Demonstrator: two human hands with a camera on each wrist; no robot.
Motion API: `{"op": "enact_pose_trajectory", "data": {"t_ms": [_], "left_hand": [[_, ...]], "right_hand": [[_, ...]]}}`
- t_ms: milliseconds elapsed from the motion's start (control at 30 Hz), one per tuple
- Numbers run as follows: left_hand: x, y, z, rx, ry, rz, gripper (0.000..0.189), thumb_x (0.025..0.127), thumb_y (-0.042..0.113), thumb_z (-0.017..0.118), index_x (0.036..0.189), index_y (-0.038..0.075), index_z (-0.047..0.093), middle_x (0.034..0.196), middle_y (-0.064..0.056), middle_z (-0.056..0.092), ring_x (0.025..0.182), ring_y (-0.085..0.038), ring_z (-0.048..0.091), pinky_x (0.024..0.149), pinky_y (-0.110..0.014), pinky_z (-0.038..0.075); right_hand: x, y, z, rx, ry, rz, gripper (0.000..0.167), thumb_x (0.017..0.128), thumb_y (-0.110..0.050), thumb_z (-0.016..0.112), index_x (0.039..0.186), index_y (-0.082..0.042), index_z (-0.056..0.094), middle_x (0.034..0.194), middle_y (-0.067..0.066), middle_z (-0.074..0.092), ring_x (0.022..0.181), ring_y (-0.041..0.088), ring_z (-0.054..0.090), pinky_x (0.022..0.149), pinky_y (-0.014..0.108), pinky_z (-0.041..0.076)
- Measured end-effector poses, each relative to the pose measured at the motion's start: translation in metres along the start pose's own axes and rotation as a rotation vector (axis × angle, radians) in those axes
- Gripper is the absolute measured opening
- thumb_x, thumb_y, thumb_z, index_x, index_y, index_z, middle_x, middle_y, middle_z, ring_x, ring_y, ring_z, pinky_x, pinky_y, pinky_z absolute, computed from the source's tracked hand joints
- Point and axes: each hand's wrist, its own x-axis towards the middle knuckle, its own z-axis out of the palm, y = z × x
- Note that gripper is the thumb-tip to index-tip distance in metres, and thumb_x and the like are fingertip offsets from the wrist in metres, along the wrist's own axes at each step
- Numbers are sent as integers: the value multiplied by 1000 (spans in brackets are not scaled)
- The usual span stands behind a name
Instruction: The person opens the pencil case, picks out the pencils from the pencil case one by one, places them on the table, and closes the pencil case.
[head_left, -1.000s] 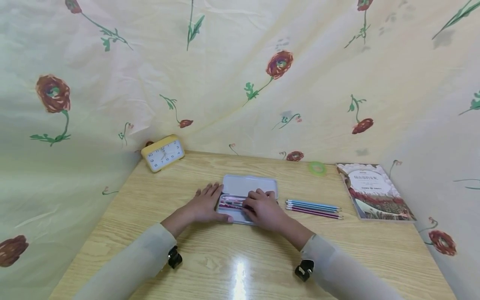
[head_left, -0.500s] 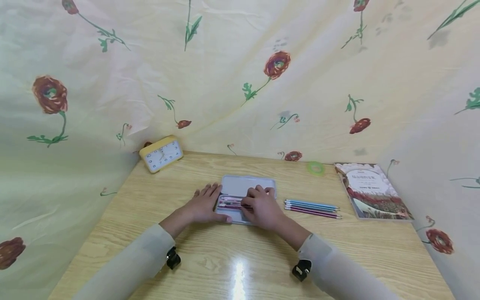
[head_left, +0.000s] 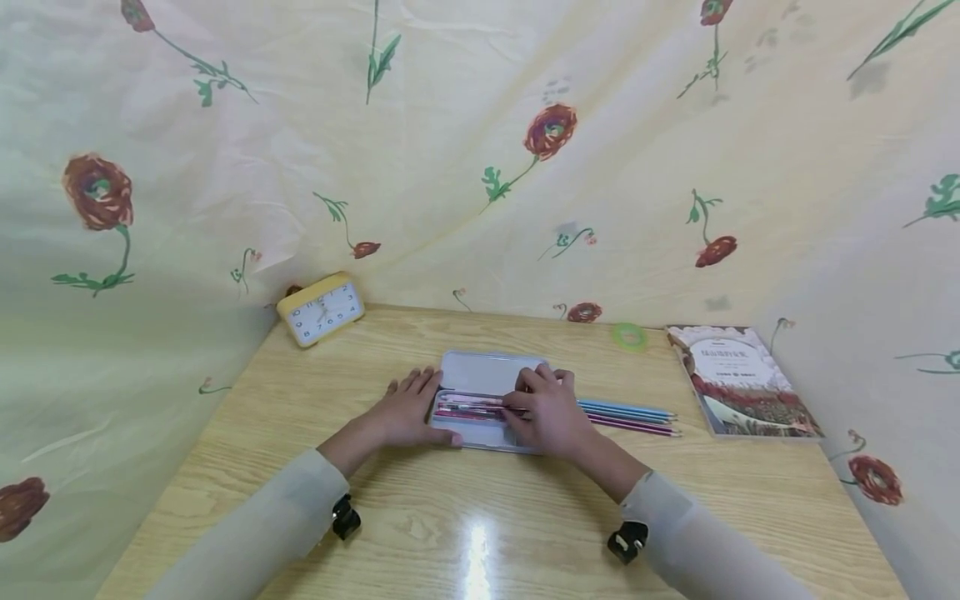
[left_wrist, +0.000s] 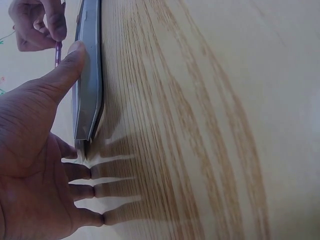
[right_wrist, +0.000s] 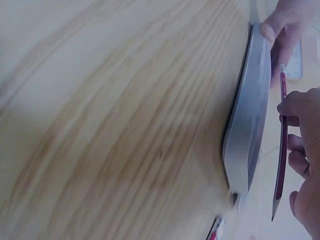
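Observation:
A pale metal pencil case (head_left: pixel 480 372) lies with its lid folded back on the table, several pencils (head_left: pixel 459 412) in it. My left hand (head_left: pixel 405 414) rests at the case's left end, fingers spread; in the left wrist view the thumb (left_wrist: pixel 70 62) touches the rim of the case (left_wrist: pixel 90 95). Over the right part of the case, my right hand (head_left: pixel 551 414) pinches a dark red pencil. In the right wrist view, this pencil (right_wrist: pixel 282 150) is held between thumb and finger above the case (right_wrist: pixel 245 120), its sharpened tip and eraser end both showing.
Blue and dark red pencils (head_left: pixel 633 414) lie in a row right of the case, partly behind my right hand. A book (head_left: pixel 738 379) is at the far right, a green tape roll (head_left: pixel 629 336) near the back edge, and a yellow clock (head_left: pixel 321 310) at the back left.
My right hand has moved to the right and draws a dark red pencil along with it, over the case. The left hand has stayed at the case's left end.

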Motion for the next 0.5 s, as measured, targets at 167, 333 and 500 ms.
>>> {"op": "enact_pose_trajectory", "data": {"t_ms": [167, 333, 500], "left_hand": [[-1, 1, -1, -10, -1, 1, 130, 89, 74, 80, 178, 6, 15, 186, -19, 14, 173, -46, 9, 139, -69, 9], [0, 1, -1, -4, -5, -3, 129, 90, 74, 79, 178, 7, 14, 187, -18, 13, 174, -45, 8, 140, -68, 8], [1, 0, 0, -2, -1, -2, 129, 90, 74, 79, 178, 7, 14, 187, -18, 13, 174, -45, 8, 140, -68, 8]], "right_hand": [[-11, 15, -8, -12, 42, -12, 11, 86, -18, 94, 92, -23, 87, 93, -1, 61, 88, 22, 52, 86, 69, 50], [-25, 31, -20, 20, 18, 21, 9, 87, -17, 93, 94, -21, 88, 95, 0, 61, 90, 22, 51, 89, 71, 47], [-42, 48, -28, 1, 26, 45, 11, 85, -16, 94, 92, -22, 87, 93, -1, 60, 89, 21, 50, 90, 72, 47]]}}
